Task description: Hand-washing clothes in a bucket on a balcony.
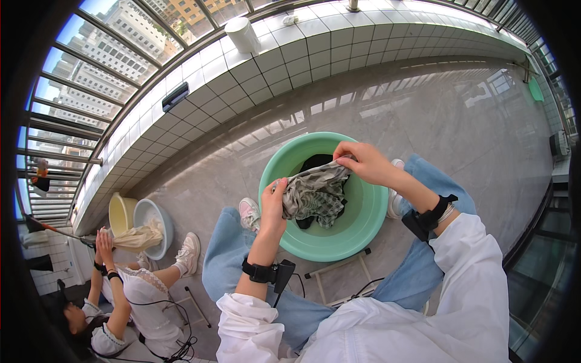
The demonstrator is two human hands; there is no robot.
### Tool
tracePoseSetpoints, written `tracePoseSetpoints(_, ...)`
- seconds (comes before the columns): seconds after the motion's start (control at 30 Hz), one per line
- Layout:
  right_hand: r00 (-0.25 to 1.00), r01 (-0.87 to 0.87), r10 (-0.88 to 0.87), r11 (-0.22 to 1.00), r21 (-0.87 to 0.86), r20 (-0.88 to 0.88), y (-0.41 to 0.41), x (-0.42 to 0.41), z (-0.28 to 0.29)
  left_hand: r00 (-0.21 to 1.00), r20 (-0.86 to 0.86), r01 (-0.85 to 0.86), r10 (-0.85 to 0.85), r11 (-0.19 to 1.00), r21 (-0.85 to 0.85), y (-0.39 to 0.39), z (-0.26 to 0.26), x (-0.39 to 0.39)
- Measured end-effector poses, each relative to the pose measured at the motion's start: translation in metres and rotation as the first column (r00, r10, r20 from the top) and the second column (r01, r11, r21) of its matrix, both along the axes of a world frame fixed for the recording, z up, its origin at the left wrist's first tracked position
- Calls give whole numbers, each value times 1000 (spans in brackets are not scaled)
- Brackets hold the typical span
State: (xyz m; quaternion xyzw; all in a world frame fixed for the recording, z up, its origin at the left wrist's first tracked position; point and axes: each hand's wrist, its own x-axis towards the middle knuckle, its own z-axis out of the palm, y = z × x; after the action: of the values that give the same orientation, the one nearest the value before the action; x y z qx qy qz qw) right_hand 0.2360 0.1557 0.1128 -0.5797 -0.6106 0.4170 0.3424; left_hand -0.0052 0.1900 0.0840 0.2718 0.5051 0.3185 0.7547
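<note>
A wet grey checked cloth garment [313,195] hangs bunched between my two hands, above a green plastic basin [372,222]. My left hand [273,202] pinches one end of its upper edge near the basin's left rim. At the other end, my right hand [363,161] grips the same edge between thumb and fingers, over the right part of the basin. Black fabric [317,161] lies in the basin, partly hidden behind the checked garment. Shallow water shows at the bottom of the basin.
At left, another person [109,313] holds a cream cloth [138,236] at a pale blue basin [165,227], beside a yellow bucket [120,211]. A low metal-legged stool [338,267] stands between my legs. A white container [242,35] and a dark phone-like object [175,96] rest on the tiled ledge.
</note>
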Motion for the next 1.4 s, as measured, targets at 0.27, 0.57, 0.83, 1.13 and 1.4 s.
tracePoseSetpoints(0.27,877,70,-144,982,176,459,-8,-12,15,987,107,115,-117,993,25,-6,21,5)
tracePoseSetpoints(0.57,824,-559,535,822,112,186,-23,-37,-11,898,213,345,-385,916,204,-12,50,14)
tracePoseSetpoints(0.83,922,-192,248,959,-207,297,-12,-30,9,996,71,44,-57,984,171,2,39,3)
tracePoseSetpoints(1.13,995,-33,67,929,368,-79,-37,-69,25,983,-181,72,-19,954,291,-26,3,42)
tracePoseSetpoints(1.4,990,-131,108,947,295,91,-41,-67,40,997,14,74,-73,980,-182,-41,6,58)
